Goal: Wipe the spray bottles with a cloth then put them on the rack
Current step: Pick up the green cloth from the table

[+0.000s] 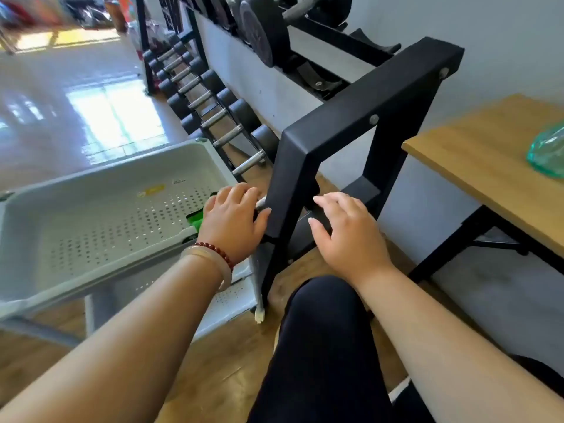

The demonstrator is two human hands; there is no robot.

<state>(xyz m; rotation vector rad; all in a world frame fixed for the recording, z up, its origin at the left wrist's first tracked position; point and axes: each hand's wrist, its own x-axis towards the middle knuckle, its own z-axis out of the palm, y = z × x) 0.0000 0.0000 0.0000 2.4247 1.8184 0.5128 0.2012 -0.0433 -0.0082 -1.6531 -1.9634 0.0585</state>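
Where green cloth (195,219) hides: perforated grey rack (100,227)

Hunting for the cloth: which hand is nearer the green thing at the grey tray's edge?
Left. The left hand partly covers the green thing; the right hand is beyond the black frame post.

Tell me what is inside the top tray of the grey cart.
The tray holds a yellow sticker and something green at its right edge, mostly covered by the left hand. No bottles visible.
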